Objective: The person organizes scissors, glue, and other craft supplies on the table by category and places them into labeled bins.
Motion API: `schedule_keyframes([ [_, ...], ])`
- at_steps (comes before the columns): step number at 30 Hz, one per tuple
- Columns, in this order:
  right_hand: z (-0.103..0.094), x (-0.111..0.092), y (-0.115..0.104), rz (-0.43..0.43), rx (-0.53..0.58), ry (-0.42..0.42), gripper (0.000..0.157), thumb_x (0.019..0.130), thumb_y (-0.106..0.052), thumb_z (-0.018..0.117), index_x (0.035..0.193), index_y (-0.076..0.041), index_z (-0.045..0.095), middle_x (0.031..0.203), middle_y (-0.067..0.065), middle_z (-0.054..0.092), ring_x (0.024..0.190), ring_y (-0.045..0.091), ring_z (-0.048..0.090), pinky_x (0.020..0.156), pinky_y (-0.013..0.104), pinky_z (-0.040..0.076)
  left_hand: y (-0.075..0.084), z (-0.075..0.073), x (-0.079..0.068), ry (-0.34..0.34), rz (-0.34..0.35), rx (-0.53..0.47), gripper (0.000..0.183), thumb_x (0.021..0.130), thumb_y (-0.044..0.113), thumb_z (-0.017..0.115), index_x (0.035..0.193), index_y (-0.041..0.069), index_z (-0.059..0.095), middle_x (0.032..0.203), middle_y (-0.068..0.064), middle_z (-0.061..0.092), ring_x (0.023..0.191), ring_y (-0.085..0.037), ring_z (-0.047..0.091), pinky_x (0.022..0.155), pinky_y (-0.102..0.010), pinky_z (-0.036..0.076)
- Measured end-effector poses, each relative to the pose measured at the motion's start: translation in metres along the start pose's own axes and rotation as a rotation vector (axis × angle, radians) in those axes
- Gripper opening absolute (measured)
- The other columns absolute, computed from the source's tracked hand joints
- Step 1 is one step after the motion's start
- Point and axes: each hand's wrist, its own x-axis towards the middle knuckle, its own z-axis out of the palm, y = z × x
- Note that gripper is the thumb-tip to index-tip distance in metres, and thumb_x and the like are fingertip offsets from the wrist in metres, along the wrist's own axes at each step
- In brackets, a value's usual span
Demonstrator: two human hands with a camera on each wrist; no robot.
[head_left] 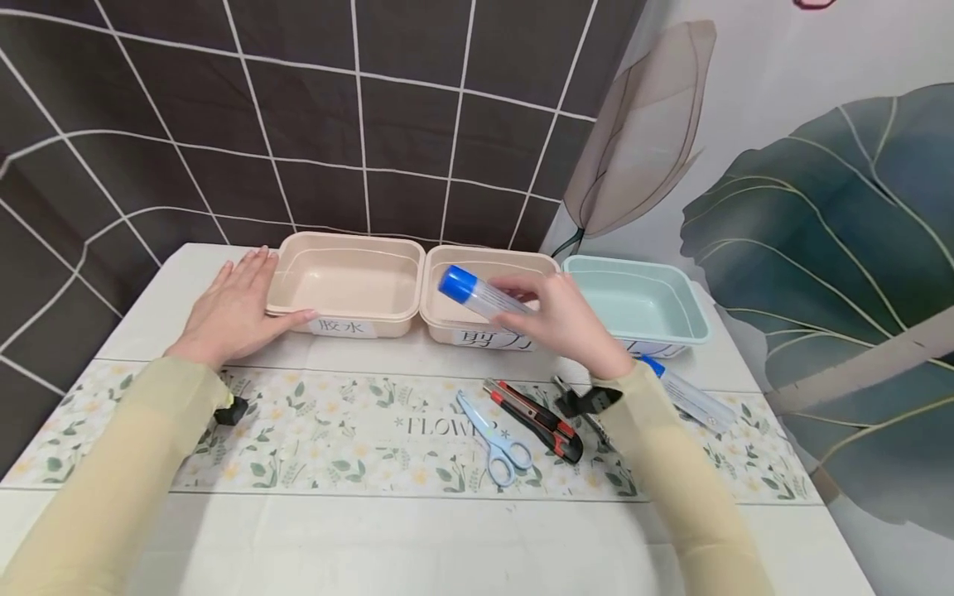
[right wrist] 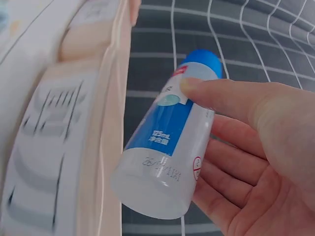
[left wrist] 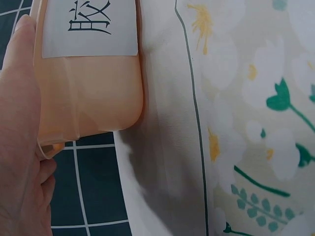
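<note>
Between the thumb and fingers of my right hand [head_left: 555,319] is a clear glue bottle [right wrist: 167,132] with a blue cap, held tilted above the middle pink bin [head_left: 447,324]. My left hand [head_left: 234,306] rests against the left end of the left pink bin [head_left: 350,281], thumb along its labelled front and fingers at its rim; the left wrist view shows that bin's front [left wrist: 93,93] close up. A second blue-capped glue bottle [head_left: 693,399] lies on the table by my right forearm. Blue scissors [head_left: 495,439] and a red-black utility knife [head_left: 537,420] lie in front of the bins.
A light blue bin [head_left: 641,302] stands at the right end of the row. Another dark cutter-like tool [head_left: 596,422] is partly hidden by my right wrist. Behind the table [head_left: 358,538] hangs a black cloth with a white grid [head_left: 402,124]; a leaf-patterned curtain [head_left: 842,248] is at the right.
</note>
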Motion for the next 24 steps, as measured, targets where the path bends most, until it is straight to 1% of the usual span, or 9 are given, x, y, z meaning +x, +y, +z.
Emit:
schedule_keyframes([
  [3, 0.012, 0.026, -0.010, -0.017, 0.042, -0.018, 0.044, 0.086, -0.012, 0.084, 0.128, -0.007, 0.071, 0.115, 0.006, 0.073, 0.096, 0.017, 0.069, 0.087, 0.032, 0.058, 0.000, 0.001, 0.000, 0.001, 0.002, 0.006, 0.115, 0.092, 0.073, 0.054, 0.158, -0.011, 0.012, 0.164, -0.031, 0.012, 0.152, -0.045, 0.010, 0.123, -0.052, -0.001],
  [7, 0.026, 0.062, -0.022, -0.013, 0.084, -0.052, 0.043, 0.088, -0.013, 0.082, 0.129, -0.007, 0.071, 0.115, 0.006, 0.073, 0.096, 0.014, 0.067, 0.084, 0.025, 0.057, -0.001, 0.002, 0.000, 0.011, 0.002, 0.010, 0.115, 0.091, 0.073, 0.054, 0.158, -0.011, 0.012, 0.164, -0.031, 0.013, 0.151, -0.045, 0.011, 0.123, -0.052, 0.000],
  [11, 0.043, 0.094, -0.030, -0.046, 0.102, -0.052, 0.040, 0.088, -0.013, 0.082, 0.125, -0.006, 0.073, 0.112, 0.006, 0.074, 0.092, 0.011, 0.068, 0.082, 0.021, 0.056, -0.001, 0.002, 0.001, 0.009, -0.002, 0.016, 0.116, 0.091, 0.075, 0.053, 0.158, -0.011, 0.012, 0.164, -0.031, 0.013, 0.151, -0.045, 0.011, 0.123, -0.051, -0.002],
  [14, 0.058, 0.115, -0.034, -0.061, 0.127, -0.042, 0.038, 0.087, -0.013, 0.083, 0.123, -0.005, 0.074, 0.110, 0.006, 0.074, 0.087, 0.010, 0.069, 0.078, 0.020, 0.056, -0.002, 0.003, 0.001, 0.010, -0.006, 0.021, 0.116, 0.091, 0.075, 0.053, 0.158, -0.010, 0.012, 0.164, -0.031, 0.013, 0.151, -0.045, 0.010, 0.123, -0.051, -0.003],
  [17, 0.075, 0.133, -0.039, -0.036, 0.164, -0.050, 0.038, 0.087, -0.013, 0.083, 0.123, -0.005, 0.074, 0.108, 0.005, 0.075, 0.085, 0.010, 0.069, 0.077, 0.020, 0.056, -0.002, 0.003, 0.001, 0.010, -0.010, 0.023, 0.116, 0.091, 0.075, 0.052, 0.158, -0.010, 0.013, 0.164, -0.031, 0.013, 0.151, -0.045, 0.011, 0.123, -0.051, -0.004],
  [20, 0.093, 0.147, -0.043, 0.020, 0.177, -0.079, 0.038, 0.088, -0.014, 0.082, 0.124, -0.006, 0.073, 0.109, 0.004, 0.074, 0.085, 0.010, 0.068, 0.078, 0.019, 0.055, -0.002, 0.003, 0.001, 0.003, -0.014, 0.019, 0.116, 0.090, 0.076, 0.052, 0.158, -0.010, 0.012, 0.163, -0.031, 0.013, 0.151, -0.045, 0.010, 0.123, -0.051, -0.004],
  [22, 0.104, 0.155, -0.044, 0.053, 0.160, -0.107, 0.038, 0.089, -0.015, 0.081, 0.125, -0.007, 0.073, 0.110, 0.003, 0.073, 0.087, 0.010, 0.067, 0.078, 0.019, 0.054, -0.001, 0.003, 0.001, -0.004, -0.017, 0.019, 0.117, 0.090, 0.076, 0.052, 0.158, -0.010, 0.012, 0.164, -0.031, 0.013, 0.152, -0.045, 0.009, 0.123, -0.051, -0.004],
  [24, 0.115, 0.162, -0.044, 0.070, 0.113, -0.134, 0.039, 0.089, -0.017, 0.081, 0.126, -0.008, 0.072, 0.112, 0.003, 0.073, 0.089, 0.009, 0.066, 0.078, 0.018, 0.052, -0.001, 0.003, 0.001, -0.006, -0.019, 0.017, 0.117, 0.090, 0.076, 0.051, 0.158, -0.010, 0.012, 0.164, -0.031, 0.012, 0.152, -0.044, 0.008, 0.123, -0.051, -0.004],
])
